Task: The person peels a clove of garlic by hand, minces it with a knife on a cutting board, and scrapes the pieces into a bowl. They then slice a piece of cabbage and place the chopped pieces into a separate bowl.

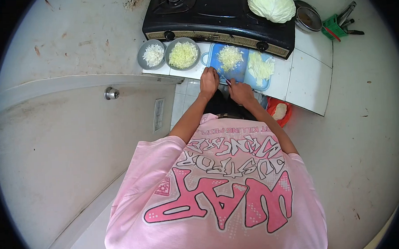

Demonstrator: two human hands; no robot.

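Note:
In my right hand [241,92] is a knife [227,82], its dark handle in my closed fingers and its blade pointing up and left over the board. My left hand [209,81] is at the near left edge of the blue cutting board [213,52], close to the blade tip. Its fingers are curled in; what they hold, if anything, is too small to make out. Finely chopped cabbage [230,57] lies in a pile on the board beyond both hands. Larger pale cabbage pieces [260,68] rest on the board's right part.
Left of the board stand a bowl of chopped pale-green cabbage [183,54] and a bowl of white chopped pieces [153,54]. Behind is a black gas stove [221,12] carrying a cabbage head [272,4]. Rightward are a pot [308,17], a green utensil basket [333,27] and, below, a red bag [284,116].

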